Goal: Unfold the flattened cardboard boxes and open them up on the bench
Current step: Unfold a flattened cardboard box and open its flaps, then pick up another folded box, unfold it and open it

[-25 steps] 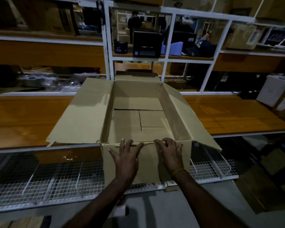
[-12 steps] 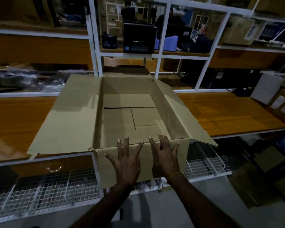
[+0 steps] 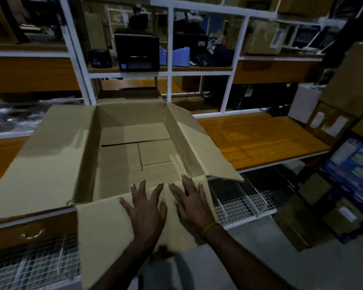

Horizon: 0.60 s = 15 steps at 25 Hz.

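Wooden bench: carries one cardboard box, opened, standing upright with its top flaps spread; left flap lies out over the bench top; near flap hangs down over the bench's front edge. Left hand: palm flat on the near flap, fingers straight and spread, gripping nothing. Right hand: just beside the left, likewise flat and splayed on the same flap; yellow band at the wrist. Right flap: angled outward.
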Tool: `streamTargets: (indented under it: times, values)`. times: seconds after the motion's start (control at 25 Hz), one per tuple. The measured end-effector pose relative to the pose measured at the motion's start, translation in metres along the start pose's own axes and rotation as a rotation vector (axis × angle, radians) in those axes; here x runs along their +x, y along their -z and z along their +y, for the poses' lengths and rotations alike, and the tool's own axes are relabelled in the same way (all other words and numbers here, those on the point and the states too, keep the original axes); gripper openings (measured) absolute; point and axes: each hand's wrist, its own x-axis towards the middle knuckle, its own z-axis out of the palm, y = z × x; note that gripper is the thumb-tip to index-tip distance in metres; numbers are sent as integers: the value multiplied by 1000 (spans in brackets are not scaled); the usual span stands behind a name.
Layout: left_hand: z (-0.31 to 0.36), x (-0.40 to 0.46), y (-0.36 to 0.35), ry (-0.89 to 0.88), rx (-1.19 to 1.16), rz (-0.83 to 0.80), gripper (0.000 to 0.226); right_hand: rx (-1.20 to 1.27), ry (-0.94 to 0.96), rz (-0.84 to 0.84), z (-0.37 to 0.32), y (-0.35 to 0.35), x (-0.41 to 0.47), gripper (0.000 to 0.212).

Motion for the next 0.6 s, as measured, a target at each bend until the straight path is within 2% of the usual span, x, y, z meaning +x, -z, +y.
streamTargets:
  times: [0.24, 0.4, 0.6]
  values:
    - [119, -17, -36, -150, -173, -16, 52, -80, -59, 128, 117, 67, -58, 63]
    - [227, -25, -60, -350, -287, -44, 59, -107, -213, 222, 208, 118, -114, 66]
    - [343, -47, -94, -528, -361, -147, 64, -172, -444, 286, 288, 170, -187, 60]
